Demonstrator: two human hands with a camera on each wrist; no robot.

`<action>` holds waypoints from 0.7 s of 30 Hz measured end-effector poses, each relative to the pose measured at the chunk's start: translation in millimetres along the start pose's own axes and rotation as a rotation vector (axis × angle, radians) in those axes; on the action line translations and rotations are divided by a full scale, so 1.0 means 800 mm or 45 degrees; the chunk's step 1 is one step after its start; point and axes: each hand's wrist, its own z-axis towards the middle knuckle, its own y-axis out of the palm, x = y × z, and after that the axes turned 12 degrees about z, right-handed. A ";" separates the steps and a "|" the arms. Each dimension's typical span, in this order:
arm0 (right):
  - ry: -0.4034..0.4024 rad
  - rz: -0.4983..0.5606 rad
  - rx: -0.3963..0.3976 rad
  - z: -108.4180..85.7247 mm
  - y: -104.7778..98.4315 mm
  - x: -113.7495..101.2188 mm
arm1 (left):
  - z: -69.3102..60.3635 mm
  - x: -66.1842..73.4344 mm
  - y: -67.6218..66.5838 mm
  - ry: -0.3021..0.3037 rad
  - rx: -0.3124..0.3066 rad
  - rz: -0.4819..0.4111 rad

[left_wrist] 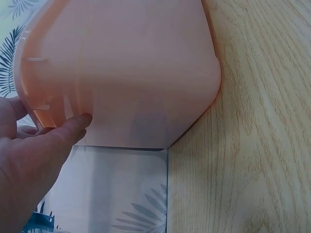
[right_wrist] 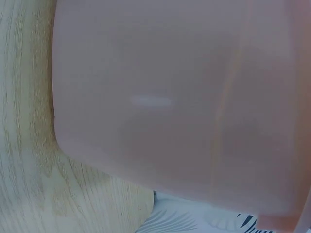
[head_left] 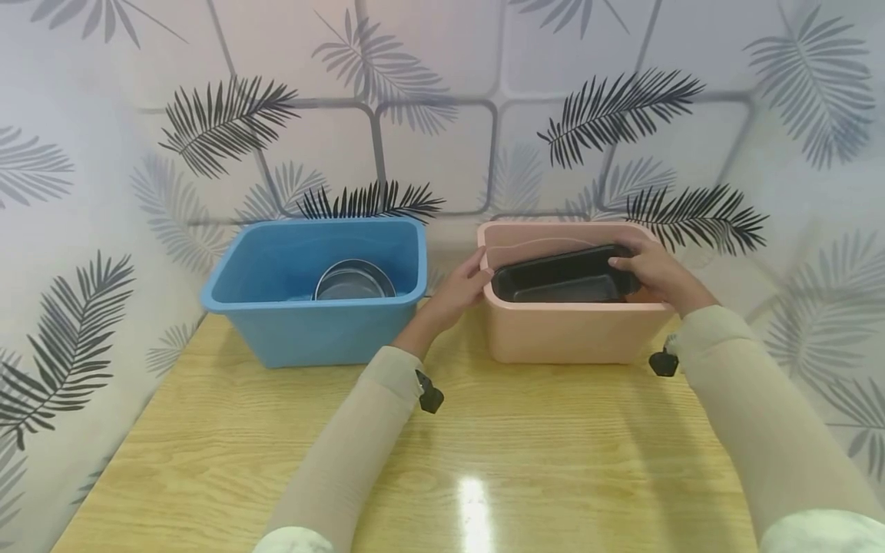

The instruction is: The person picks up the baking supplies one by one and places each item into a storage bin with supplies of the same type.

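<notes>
A black rectangular loaf pan (head_left: 574, 280) lies tilted inside the pink bin (head_left: 567, 334), its right end higher than its left. My right hand (head_left: 653, 265) reaches over the bin's right rim and grips the pan's right end, thumb on the inner side; its other fingers are partly hidden. At the bin's left side, my left hand (head_left: 458, 292) holds the rim, and the left wrist view has its fingers (left_wrist: 75, 126) against the outer wall under the lip. Only the bin's outer wall (right_wrist: 160, 97) fills the right wrist view, without the hand.
Left of the pink bin stands a blue bin (head_left: 314, 334) with a round metal pan (head_left: 354, 283) inside. Both bins sit at the back of a wooden table (head_left: 525, 445), against a leaf-patterned wall (head_left: 442, 153). My left forearm passes close to the blue bin's right side.
</notes>
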 end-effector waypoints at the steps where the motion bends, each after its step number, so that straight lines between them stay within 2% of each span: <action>1: 0.018 -0.018 -0.003 0.000 0.000 0.001 | 0.000 0.000 0.000 0.002 -0.002 0.009; 5: 0.086 -0.036 0.005 -0.002 -0.003 0.003 | 0.001 0.000 0.000 0.008 -0.013 0.034; 10: 0.066 -0.032 -0.002 -0.003 -0.007 -0.001 | 0.002 0.005 0.001 0.009 -0.004 0.039; 15: 0.029 0.013 -0.003 -0.007 -0.002 -0.012 | -0.001 0.007 0.000 -0.002 0.045 0.079; 21: -0.018 0.055 0.074 -0.021 0.014 -0.032 | -0.015 0.007 -0.001 -0.033 0.131 0.196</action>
